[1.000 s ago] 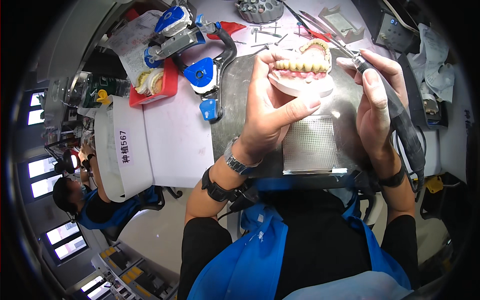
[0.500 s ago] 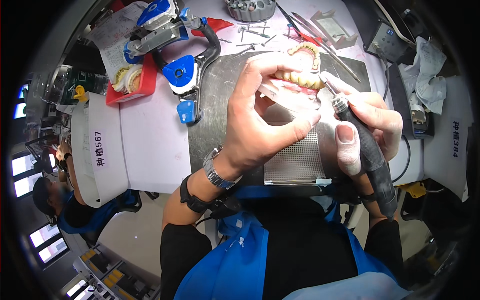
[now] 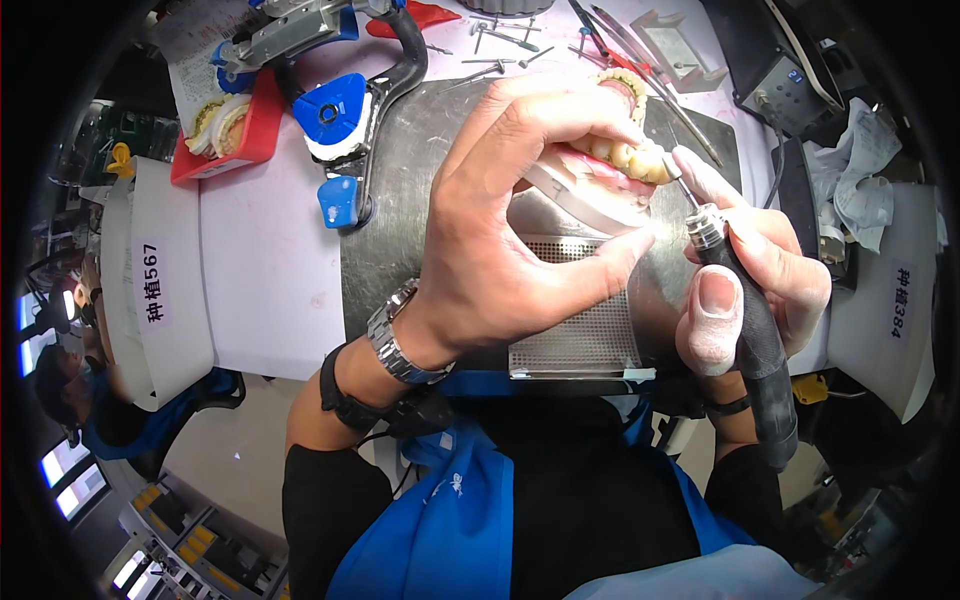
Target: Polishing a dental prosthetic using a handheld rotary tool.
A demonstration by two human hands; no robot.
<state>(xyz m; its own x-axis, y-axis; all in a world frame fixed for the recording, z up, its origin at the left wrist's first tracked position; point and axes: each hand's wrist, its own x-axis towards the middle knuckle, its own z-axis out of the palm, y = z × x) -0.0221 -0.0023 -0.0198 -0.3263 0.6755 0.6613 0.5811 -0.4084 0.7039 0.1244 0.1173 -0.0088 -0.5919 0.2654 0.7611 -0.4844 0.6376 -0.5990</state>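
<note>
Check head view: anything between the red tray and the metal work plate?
Yes: the blue-and-black articulator lies between the red tray and the metal work plate, on white bench.

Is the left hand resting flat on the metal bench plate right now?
No, the left hand is raised off the metal plate, gripping the dental model while the right hand applies the handpiece.

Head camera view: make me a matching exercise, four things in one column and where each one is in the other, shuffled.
1. Tooth-coloured dental model
2. Black rotary handpiece
3. Red tray
4. Silver metal wristwatch

A. On the left wrist
B. Far left of the bench
C. In the left hand
D. In the right hand

Pairs: 1-C, 2-D, 3-B, 4-A
</note>
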